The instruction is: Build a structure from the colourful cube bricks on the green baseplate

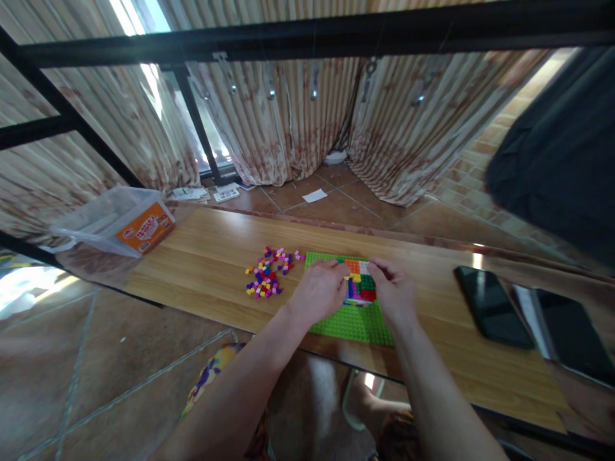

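A block built of small colourful toy bricks (pixel 366 286) stands on a green baseplate (pixel 353 325). Orange, white, green, red, blue and purple bricks show on it, with yellow ones (pixel 355 278) on top. My left hand (pixel 323 285) curls its fingers against the block's left side, near the yellow bricks. At the right side, my right hand (pixel 394 289) has its thumb and fingers bent around the edge. Both hands hold the block between them; my palms and knuckles hide parts of its sides. Whether a loose brick is pinched in either hand I cannot make out.
Left of the baseplate, a pile of loose bricks (pixel 266 274) lies on the wooden table (pixel 211 250). A clear plastic box (pixel 108 224) with an orange label stands at the left end. On the right lie a dark phone (pixel 492 307) and another dark flat object (pixel 574 333).
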A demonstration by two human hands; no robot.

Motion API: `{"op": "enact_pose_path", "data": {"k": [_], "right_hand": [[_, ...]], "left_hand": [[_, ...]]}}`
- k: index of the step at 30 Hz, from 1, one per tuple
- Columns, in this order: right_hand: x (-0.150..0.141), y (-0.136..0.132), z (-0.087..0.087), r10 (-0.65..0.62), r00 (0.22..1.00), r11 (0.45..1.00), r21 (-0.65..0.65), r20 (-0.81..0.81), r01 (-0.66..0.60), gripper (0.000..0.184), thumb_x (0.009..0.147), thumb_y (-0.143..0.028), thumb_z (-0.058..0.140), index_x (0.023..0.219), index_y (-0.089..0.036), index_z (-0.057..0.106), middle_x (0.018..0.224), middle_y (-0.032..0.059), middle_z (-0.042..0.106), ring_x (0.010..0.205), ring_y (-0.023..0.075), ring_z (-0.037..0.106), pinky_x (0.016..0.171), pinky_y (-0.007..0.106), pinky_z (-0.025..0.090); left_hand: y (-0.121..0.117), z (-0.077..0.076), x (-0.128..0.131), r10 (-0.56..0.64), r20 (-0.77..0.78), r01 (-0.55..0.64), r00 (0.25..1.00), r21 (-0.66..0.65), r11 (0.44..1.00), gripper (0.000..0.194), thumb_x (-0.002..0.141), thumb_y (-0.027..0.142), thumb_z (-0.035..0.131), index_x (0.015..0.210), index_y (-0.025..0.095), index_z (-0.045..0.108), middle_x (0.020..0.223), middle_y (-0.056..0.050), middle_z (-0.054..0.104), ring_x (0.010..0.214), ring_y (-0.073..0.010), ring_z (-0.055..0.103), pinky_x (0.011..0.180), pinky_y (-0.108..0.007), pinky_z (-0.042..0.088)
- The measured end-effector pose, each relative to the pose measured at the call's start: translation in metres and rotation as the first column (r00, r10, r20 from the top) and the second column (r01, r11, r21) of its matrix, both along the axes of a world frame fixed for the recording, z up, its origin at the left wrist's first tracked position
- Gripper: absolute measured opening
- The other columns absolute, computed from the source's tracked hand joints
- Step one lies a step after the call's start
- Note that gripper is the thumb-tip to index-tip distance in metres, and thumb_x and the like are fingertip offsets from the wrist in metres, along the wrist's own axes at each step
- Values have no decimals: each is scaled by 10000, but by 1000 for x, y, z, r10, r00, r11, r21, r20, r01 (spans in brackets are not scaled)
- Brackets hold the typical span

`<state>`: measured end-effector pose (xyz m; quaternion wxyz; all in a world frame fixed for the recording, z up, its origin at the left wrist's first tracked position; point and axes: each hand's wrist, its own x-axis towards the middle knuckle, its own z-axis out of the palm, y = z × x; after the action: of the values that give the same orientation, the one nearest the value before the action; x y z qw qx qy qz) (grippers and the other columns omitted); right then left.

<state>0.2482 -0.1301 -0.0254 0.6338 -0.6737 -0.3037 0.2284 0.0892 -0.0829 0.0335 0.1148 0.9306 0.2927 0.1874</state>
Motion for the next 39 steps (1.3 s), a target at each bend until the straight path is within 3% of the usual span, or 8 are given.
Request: {"op": "enact_pose_path", "data": {"k": [4, 7, 10, 13, 20, 25, 33, 39], "right_hand": [[-2, -6, 7, 48, 996, 999, -2, 75, -49, 397, 707, -468, 712, 967, -169, 726, 862, 65, 728, 747, 196, 654, 683, 334, 530], [-3, -12, 14, 70, 970, 993, 73, 234, -89, 293, 745, -431, 697, 933, -211, 742, 971, 67, 711, 886, 214, 655, 782, 367, 529], [-6, -18, 24, 122, 889, 969, 142, 442, -203, 167, 817, -362, 650, 884, -250, 753, 1075, 64, 676, 1026, 218, 624, 919, 405, 489], [-12, -22, 30, 200, 799, 944, 106, 568, -311, 159, 862, -334, 612, 914, -274, 750, 1082, 63, 665, 1036, 215, 612, 939, 423, 482], [-20, -24, 30, 192, 689, 946, 56, 698, -320, 165, 893, -316, 588, 940, -277, 741, 1074, 68, 666, 993, 227, 616, 898, 461, 497], [-18, -24, 29, 160, 624, 946, 62, 765, -319, 164, 899, -287, 582, 959, -263, 732, 1061, 69, 672, 982, 223, 613, 876, 440, 499], [-17, -24, 25, 180, 628, 953, 25, 757, -303, 170, 889, -300, 573, 911, -264, 738, 1060, 73, 672, 992, 233, 612, 876, 446, 498], [-5, -23, 23, 27, 753, 989, 93, 657, -116, 184, 866, -344, 592, 882, -236, 740, 987, 75, 698, 942, 224, 641, 891, 427, 498]], "left_hand": [[-2, 1, 0, 34, -1, -34, 999, 14, 999, 171, 883, 172, 475, 894, 169, 646, 843, -57, 683, 818, -196, 640, 803, -329, 489], [-2, -1, -3, 94, 71, -89, 993, -66, 994, 156, 886, 195, 491, 908, 183, 644, 843, -43, 700, 790, -187, 650, 753, -306, 496], [1, -3, -7, 129, 160, -98, 979, -191, 977, 136, 873, 184, 512, 899, 196, 645, 832, -20, 715, 762, -162, 656, 724, -272, 499], [4, -6, -8, 142, 247, -67, 959, -291, 955, 135, 860, 169, 523, 897, 199, 648, 835, -10, 726, 753, -145, 661, 721, -252, 507], [0, -9, -4, 186, 368, -22, 911, -406, 913, 132, 854, 171, 532, 878, 178, 661, 823, -13, 728, 752, -129, 665, 728, -236, 518], [-3, -6, -3, 172, 365, -25, 915, -375, 927, 144, 879, 187, 523, 895, 172, 665, 855, -20, 723, 787, -133, 659, 747, -239, 505], [-1, -12, -1, 104, 248, -50, 963, -216, 975, 153, 909, 186, 506, 937, 179, 656, 905, -38, 690, 872, -162, 628, 809, -275, 478], [1, -11, 0, 11, 56, -9, 998, -43, 999, 198, 925, 211, 492, 885, 187, 685, 878, -47, 671, 876, -181, 607, 865, -338, 432]]}}
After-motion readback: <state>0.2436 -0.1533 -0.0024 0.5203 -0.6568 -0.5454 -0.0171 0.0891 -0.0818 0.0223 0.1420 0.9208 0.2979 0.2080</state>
